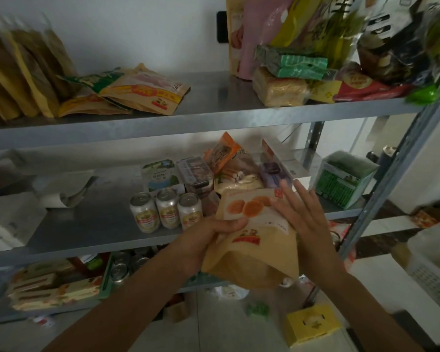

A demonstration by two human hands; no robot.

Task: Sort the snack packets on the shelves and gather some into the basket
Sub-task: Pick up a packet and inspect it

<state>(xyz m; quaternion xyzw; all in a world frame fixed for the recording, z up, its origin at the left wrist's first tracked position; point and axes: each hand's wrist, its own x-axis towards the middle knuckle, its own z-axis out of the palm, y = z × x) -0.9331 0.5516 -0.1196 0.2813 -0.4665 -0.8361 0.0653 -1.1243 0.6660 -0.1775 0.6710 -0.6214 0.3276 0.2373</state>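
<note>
A tan snack pouch (258, 240) printed with orange round cakes is held in front of the middle shelf (87, 224). My left hand (208, 237) grips its left edge, thumb across the front. My right hand (302, 219) lies flat with straight fingers against the pouch's right side. Similar tan pouches (142, 95) lie on the top shelf (214, 115) at the left, beside a row of standing brown packets (23, 74). A white basket (434, 265) shows at the right edge.
Three cans (167, 210) stand on the middle shelf beside a heap of mixed snacks (229, 166) and a green box (343, 179). Piled packets (328, 47) crowd the top shelf's right. The shelf's metal upright (391, 174) runs diagonally. A yellow box (311, 323) sits on the floor.
</note>
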